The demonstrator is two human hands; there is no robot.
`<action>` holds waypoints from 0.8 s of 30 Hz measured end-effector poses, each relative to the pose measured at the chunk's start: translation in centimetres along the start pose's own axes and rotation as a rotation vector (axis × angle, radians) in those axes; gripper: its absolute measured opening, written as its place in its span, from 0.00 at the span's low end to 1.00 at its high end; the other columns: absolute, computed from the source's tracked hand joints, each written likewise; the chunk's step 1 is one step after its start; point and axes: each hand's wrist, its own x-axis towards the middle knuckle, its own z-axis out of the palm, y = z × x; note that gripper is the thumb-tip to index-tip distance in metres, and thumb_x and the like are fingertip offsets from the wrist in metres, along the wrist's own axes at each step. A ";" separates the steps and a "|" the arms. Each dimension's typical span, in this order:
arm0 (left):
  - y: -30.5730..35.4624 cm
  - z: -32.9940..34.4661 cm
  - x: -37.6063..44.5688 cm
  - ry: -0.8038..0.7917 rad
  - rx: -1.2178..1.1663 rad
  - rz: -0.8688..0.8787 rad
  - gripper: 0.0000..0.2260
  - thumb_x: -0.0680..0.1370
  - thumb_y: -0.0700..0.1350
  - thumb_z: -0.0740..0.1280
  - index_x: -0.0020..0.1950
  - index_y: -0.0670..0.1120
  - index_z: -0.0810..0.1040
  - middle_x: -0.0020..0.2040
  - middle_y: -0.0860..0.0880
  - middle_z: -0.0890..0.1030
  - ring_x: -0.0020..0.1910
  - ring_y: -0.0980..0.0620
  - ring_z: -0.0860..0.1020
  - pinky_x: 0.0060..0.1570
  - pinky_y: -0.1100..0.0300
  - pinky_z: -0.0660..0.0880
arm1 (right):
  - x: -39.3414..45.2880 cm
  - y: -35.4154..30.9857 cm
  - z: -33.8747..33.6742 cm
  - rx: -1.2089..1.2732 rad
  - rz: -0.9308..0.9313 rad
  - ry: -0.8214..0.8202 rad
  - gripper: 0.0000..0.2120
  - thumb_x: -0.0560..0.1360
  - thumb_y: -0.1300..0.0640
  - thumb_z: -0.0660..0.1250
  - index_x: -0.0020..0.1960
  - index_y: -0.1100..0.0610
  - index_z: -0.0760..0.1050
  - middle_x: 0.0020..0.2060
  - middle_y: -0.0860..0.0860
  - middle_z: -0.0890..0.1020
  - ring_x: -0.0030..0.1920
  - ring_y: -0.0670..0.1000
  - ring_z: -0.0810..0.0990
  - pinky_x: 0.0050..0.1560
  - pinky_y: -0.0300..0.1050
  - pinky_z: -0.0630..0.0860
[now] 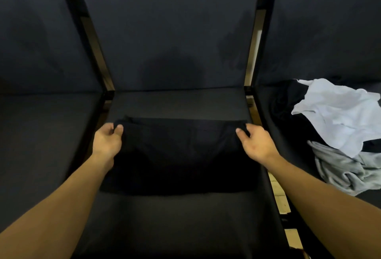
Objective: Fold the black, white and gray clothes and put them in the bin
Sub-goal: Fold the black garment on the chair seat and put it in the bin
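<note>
Black cloth, a black garment (181, 151), lies spread across the middle chair seat (177, 102), already doubled into a wide band with its far edge running straight from hand to hand. The left hand (107, 141) pinches the far left corner, thumb on top and fingers (118, 129) curled shut on the fabric. The right hand (257, 145) does the same at the far right corner, its fingers (239, 131) closed over the edge. By my reading, this is a mid-fold step on the first piece: one fold looks made, at least one more is needed before it is compact enough to store.

On the seat to the right sits a loose pile: a white garment (338, 114) on top, a gray garment (346, 172) crumpled at the near side, and more black fabric (288, 102) beneath and behind them. None of these is folded, so most of the task remains.

No bin appears anywhere in view, so where the folded pieces go cannot be told. Black fabric on a dark seat makes the garment's layers, its near edge and its type hard to make out. The pile is cut off by the right edge, and how many pieces it holds is unclear.
</note>
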 end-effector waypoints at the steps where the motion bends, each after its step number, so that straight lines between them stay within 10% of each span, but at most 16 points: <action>1: 0.4 0.0 0.1 -0.003 0.014 0.092 0.06 0.85 0.48 0.63 0.55 0.48 0.77 0.52 0.49 0.81 0.58 0.43 0.79 0.58 0.49 0.76 | 0.2 -0.6 -0.5 0.000 -0.036 0.032 0.20 0.83 0.45 0.61 0.64 0.60 0.77 0.56 0.59 0.83 0.59 0.62 0.80 0.59 0.52 0.75; 5: 1.9 0.6 0.3 0.085 0.240 0.409 0.10 0.86 0.51 0.58 0.59 0.46 0.74 0.50 0.47 0.80 0.51 0.44 0.77 0.53 0.49 0.72 | 1.7 -1.1 -0.8 0.181 -0.057 0.090 0.20 0.84 0.47 0.58 0.67 0.59 0.75 0.60 0.57 0.82 0.63 0.60 0.79 0.65 0.54 0.74; 9: 0.0 1.0 0.7 0.099 0.564 0.351 0.13 0.86 0.51 0.56 0.65 0.46 0.71 0.57 0.35 0.80 0.56 0.30 0.76 0.55 0.42 0.71 | 2.2 -0.2 -0.3 0.021 0.102 0.054 0.18 0.85 0.48 0.57 0.63 0.61 0.75 0.57 0.60 0.81 0.60 0.64 0.78 0.53 0.50 0.72; 18: 3.0 1.3 2.4 0.147 0.368 0.399 0.15 0.85 0.53 0.58 0.69 0.49 0.69 0.60 0.40 0.78 0.61 0.33 0.75 0.55 0.46 0.69 | 3.9 -1.8 -1.2 0.110 0.063 0.177 0.21 0.83 0.43 0.59 0.67 0.57 0.73 0.60 0.58 0.81 0.62 0.63 0.77 0.62 0.54 0.73; 22: 1.2 3.0 0.9 0.152 0.890 0.541 0.32 0.80 0.63 0.61 0.81 0.53 0.58 0.76 0.38 0.63 0.69 0.33 0.65 0.63 0.34 0.65 | 0.3 -1.3 1.3 -0.214 -0.312 0.456 0.20 0.81 0.51 0.59 0.71 0.56 0.71 0.63 0.60 0.73 0.59 0.62 0.72 0.61 0.57 0.70; 24: -0.4 4.6 -1.0 0.059 0.990 0.692 0.33 0.79 0.66 0.56 0.81 0.51 0.61 0.78 0.39 0.64 0.72 0.35 0.66 0.64 0.34 0.65 | -1.7 -0.4 3.3 -0.351 -0.460 0.321 0.23 0.81 0.48 0.54 0.74 0.52 0.69 0.70 0.57 0.71 0.66 0.60 0.71 0.65 0.57 0.71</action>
